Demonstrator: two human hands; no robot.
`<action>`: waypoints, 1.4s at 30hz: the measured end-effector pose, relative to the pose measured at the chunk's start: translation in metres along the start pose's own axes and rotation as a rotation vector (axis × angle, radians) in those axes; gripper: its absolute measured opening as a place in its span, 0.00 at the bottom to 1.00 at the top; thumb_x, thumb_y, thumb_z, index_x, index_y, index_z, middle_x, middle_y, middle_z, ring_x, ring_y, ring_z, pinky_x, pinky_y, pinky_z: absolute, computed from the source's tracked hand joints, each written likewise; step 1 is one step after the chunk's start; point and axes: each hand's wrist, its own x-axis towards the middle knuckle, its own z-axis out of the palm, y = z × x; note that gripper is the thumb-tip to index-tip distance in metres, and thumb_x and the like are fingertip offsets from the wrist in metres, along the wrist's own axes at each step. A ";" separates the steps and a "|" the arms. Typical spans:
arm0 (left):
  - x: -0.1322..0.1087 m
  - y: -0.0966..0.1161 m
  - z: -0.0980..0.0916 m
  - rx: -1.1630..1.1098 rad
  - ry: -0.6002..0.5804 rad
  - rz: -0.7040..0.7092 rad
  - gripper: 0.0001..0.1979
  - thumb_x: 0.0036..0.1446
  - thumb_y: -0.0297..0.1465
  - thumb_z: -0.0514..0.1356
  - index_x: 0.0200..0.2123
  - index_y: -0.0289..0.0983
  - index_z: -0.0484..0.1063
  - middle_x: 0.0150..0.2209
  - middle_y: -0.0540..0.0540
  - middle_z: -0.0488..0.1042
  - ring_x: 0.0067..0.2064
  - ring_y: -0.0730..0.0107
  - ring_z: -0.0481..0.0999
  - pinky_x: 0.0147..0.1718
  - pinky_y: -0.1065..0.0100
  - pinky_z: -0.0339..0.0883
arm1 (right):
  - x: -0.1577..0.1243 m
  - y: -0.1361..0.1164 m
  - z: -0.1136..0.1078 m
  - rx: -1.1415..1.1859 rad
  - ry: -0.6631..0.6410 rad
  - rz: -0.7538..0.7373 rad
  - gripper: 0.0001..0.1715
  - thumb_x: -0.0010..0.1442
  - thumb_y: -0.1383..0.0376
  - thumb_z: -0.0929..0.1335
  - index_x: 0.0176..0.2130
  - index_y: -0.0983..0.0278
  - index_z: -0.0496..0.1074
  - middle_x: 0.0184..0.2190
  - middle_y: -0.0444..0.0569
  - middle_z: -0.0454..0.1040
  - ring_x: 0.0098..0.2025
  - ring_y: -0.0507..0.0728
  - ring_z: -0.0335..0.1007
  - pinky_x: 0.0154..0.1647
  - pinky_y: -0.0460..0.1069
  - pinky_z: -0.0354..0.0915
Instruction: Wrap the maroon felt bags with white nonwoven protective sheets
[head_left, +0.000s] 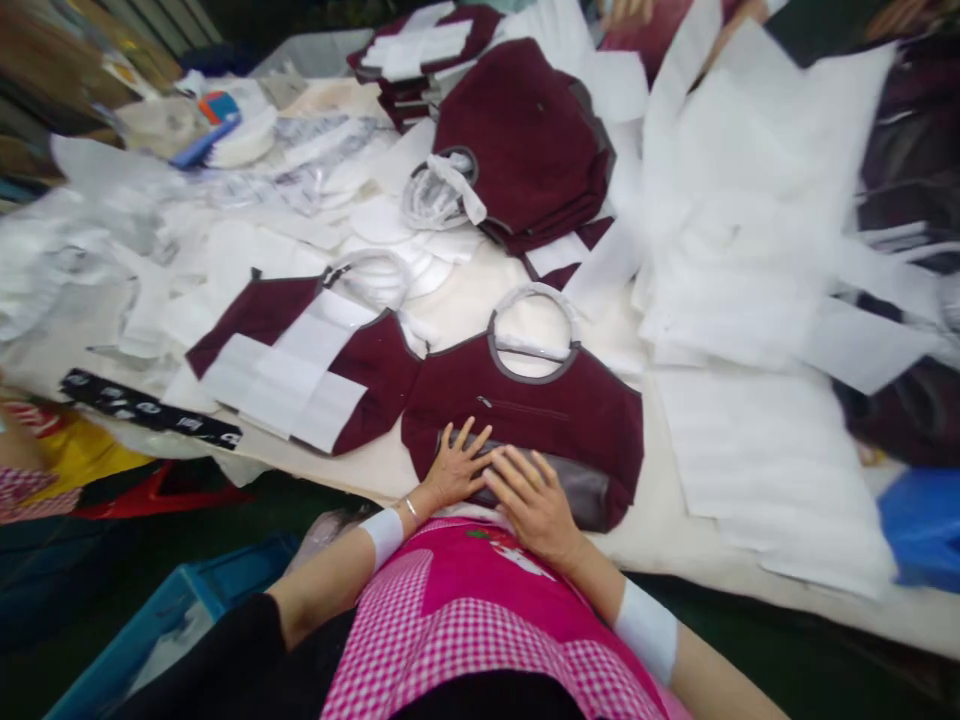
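A maroon handbag with a round grey handle ring lies flat at the table's near edge. Both my hands rest on its lower grey band. My left hand lies flat with fingers spread on the bag's lower left. My right hand lies palm down beside it, fingers stretched toward the left hand. Neither hand holds anything. To the left, a second maroon bag lies with white paper sheets on top.
A stack of maroon bags sits at the back centre. White sheets cover the right side. A black printed strip lies at the left edge. A blue crate stands below the table. Another person's hand shows at the far edge.
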 end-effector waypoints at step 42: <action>0.137 0.130 0.023 -0.405 -0.385 0.257 0.13 0.54 0.34 0.64 0.43 0.41 0.69 0.47 0.48 0.73 0.51 0.57 0.63 0.47 0.58 0.53 | -0.105 0.089 -0.017 1.341 0.617 1.489 0.15 0.49 0.62 0.74 0.36 0.69 0.76 0.23 0.47 0.74 0.25 0.51 0.70 0.28 0.48 0.71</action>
